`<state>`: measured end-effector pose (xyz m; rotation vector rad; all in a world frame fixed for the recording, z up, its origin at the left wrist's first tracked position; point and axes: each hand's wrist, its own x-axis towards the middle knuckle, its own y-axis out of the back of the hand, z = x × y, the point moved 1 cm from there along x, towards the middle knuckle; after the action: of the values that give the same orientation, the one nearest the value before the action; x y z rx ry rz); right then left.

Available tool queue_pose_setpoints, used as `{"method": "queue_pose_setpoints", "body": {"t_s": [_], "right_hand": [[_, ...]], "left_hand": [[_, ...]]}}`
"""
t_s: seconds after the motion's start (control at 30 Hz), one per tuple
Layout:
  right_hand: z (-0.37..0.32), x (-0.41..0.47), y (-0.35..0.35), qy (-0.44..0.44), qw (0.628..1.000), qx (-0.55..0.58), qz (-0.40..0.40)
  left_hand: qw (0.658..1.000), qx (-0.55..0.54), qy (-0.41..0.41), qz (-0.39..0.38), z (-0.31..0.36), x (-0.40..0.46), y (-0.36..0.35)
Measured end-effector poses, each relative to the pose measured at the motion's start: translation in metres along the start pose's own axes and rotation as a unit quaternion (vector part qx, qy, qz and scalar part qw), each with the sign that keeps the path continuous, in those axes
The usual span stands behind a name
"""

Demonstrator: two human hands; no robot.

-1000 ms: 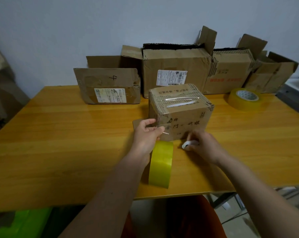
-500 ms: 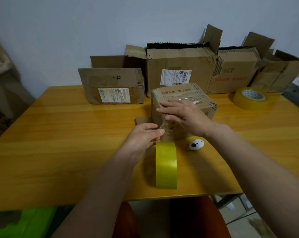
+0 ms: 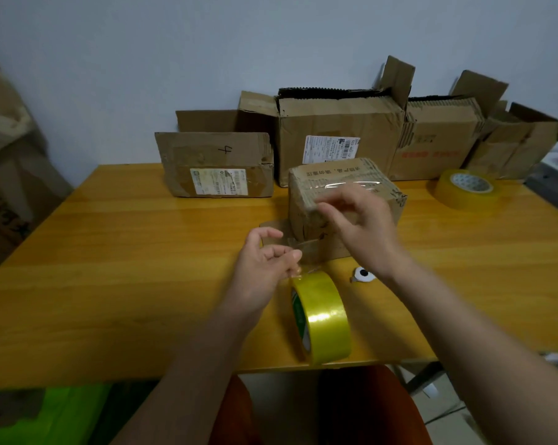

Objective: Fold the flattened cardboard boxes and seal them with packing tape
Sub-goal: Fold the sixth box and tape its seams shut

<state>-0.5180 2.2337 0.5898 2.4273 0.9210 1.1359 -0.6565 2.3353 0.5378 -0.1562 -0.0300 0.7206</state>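
Progress, judged from the current view: one small box (image 3: 341, 200) stands folded on the table (image 3: 110, 252), just beyond the hands. Clear tape already runs across its top face. A strip of tape spans from the yellow tape roll (image 3: 322, 319), which stands on edge near the front edge of the table, toward the lower front of the box. The seal on that side is not yet pressed down or cut, as far as can be seen.

Left hand (image 3: 268, 261): fingers curled, pinching the free strip just above the roll. Right hand (image 3: 361, 223): raised in front of the box, blurred, fingers loosely bent; whether it holds anything cannot be told. The hands are apart.

A small white cutter (image 3: 362, 273) lies on the table, right of the roll, untouched.

Remaining work, by estimate: finish and cut this strip, then process further stock. Several worn cartons (image 3: 338, 136) stand along the wall (image 3: 207, 43) at the rear, some with open flaps; one flatter carton (image 3: 213, 165) marked "4" leans at the left.

Surface: yellow-orange wood-grain table. A second tape roll (image 3: 467, 189) lies flat at the right rear. Room: plain pale wall. A green object (image 3: 62, 409) shows below the table edge.
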Motion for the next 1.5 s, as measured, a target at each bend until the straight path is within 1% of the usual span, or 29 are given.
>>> {"method": "queue_pose_setpoints", "body": {"t_s": [0.03, 0.1, 0.13, 0.17, 0.2, 0.27, 0.33, 0.43, 0.57, 0.67, 0.7, 0.77, 0.83, 0.87, 0.93, 1.0, 1.03, 1.07, 1.13, 1.17, 1.2, 1.23, 1.3, 1.37, 1.4, 1.43, 1.5], "right_hand": [[-0.005, -0.007, -0.003, -0.065, 0.996, 0.064, -0.014], [-0.009, -0.020, -0.009, -0.189, 0.967, 0.146, -0.087], [-0.008, -0.026, -0.011, -0.227, 0.951, 0.176, -0.112], [-0.007, -0.031, -0.012, -0.247, 0.940, 0.205, -0.118], [-0.007, -0.033, -0.011, -0.251, 0.935, 0.225, -0.110], [-0.008, -0.035, -0.010, -0.236, 0.938, 0.237, -0.094], [-0.009, -0.035, -0.008, -0.210, 0.944, 0.230, -0.106], [-0.012, -0.036, -0.005, -0.181, 0.952, 0.217, -0.120], [-0.014, -0.038, -0.003, -0.185, 0.959, 0.186, -0.105], [-0.015, -0.040, 0.000, -0.196, 0.963, 0.165, -0.085], [-0.016, -0.041, 0.001, -0.196, 0.964, 0.155, -0.087], [-0.017, -0.044, 0.002, -0.218, 0.966, 0.068, -0.120], [-0.016, -0.049, 0.004, -0.280, 0.944, -0.024, -0.170], [-0.014, -0.053, 0.005, -0.304, 0.932, -0.035, -0.193], [-0.009, -0.061, 0.011, -0.346, 0.911, 0.028, -0.222], [-0.007, -0.067, 0.020, -0.379, 0.894, 0.120, -0.205], [-0.003, -0.070, 0.027, -0.382, 0.894, 0.138, -0.190], [-0.002, -0.072, 0.036, -0.373, 0.900, 0.130, -0.185], [0.001, -0.074, 0.054, -0.343, 0.913, 0.044, -0.218], [0.003, -0.076, 0.064, -0.328, 0.914, -0.023, -0.238], [0.007, -0.077, 0.072, -0.315, 0.910, -0.092, -0.252], [0.012, -0.077, 0.078, -0.307, 0.902, -0.158, -0.261], [0.025, -0.080, 0.086, -0.299, 0.879, -0.259, -0.267], [0.037, -0.083, 0.089, -0.299, 0.864, -0.310, -0.262], [0.044, -0.085, 0.089, -0.299, 0.862, -0.319, -0.256], [0.050, -0.086, 0.090, -0.300, 0.862, -0.324, -0.247], [0.059, -0.085, 0.091, -0.303, 0.855, -0.352, -0.233]], "left_hand": [[1.000, -0.005, -0.009, 0.005, 0.001, -0.002, -0.003], [0.999, -0.009, -0.031, 0.011, 0.002, -0.007, -0.008], [0.999, -0.009, -0.044, 0.015, 0.002, -0.010, -0.009], [0.998, -0.006, -0.056, 0.021, 0.003, -0.012, -0.009], [0.997, 0.002, -0.067, 0.028, 0.003, -0.013, -0.008], [0.995, 0.033, -0.082, 0.034, 0.005, -0.017, -0.007], [0.994, 0.067, -0.083, 0.040, 0.008, -0.019, -0.006], [0.986, 0.121, -0.091, 0.071, 0.013, -0.022, -0.005], [0.961, 0.209, -0.142, 0.109, 0.018, -0.027, -0.011], [0.945, 0.268, -0.139, 0.127, 0.020, -0.025, -0.013], [0.947, 0.267, -0.126, 0.126, 0.021, -0.023, -0.013], [0.957, 0.246, -0.096, 0.120, 0.022, -0.020, -0.016], [0.959, 0.235, -0.085, 0.133, 0.022, -0.017, -0.022], [0.962, 0.221, -0.080, 0.137, 0.021, -0.017, -0.025], [0.973, 0.185, -0.069, 0.123, 0.019, -0.017, -0.035], [0.980, 0.161, -0.067, 0.094, 0.019, -0.017, -0.043], [0.975, 0.190, -0.077, 0.083, 0.022, -0.015, -0.048], [0.956, 0.265, -0.096, 0.086, 0.024, -0.009, -0.051], [0.891, 0.408, -0.149, 0.132, 0.034, 0.014, -0.051], [0.865, 0.443, -0.182, 0.147, 0.042, 0.026, -0.053], [0.846, 0.469, -0.209, 0.141, 0.050, 0.039, -0.055], [0.829, 0.501, -0.220, 0.113, 0.056, 0.054, -0.056], [0.785, 0.590, -0.189, 0.012, 0.061, 0.080, -0.060], [0.731, 0.664, -0.131, -0.092, 0.061, 0.099, -0.059], [0.709, 0.686, -0.108, -0.122, 0.061, 0.103, -0.057], [0.693, 0.703, -0.094, -0.133, 0.061, 0.106, -0.055], [0.654, 0.743, -0.081, -0.117, 0.060, 0.104, -0.054]]}}
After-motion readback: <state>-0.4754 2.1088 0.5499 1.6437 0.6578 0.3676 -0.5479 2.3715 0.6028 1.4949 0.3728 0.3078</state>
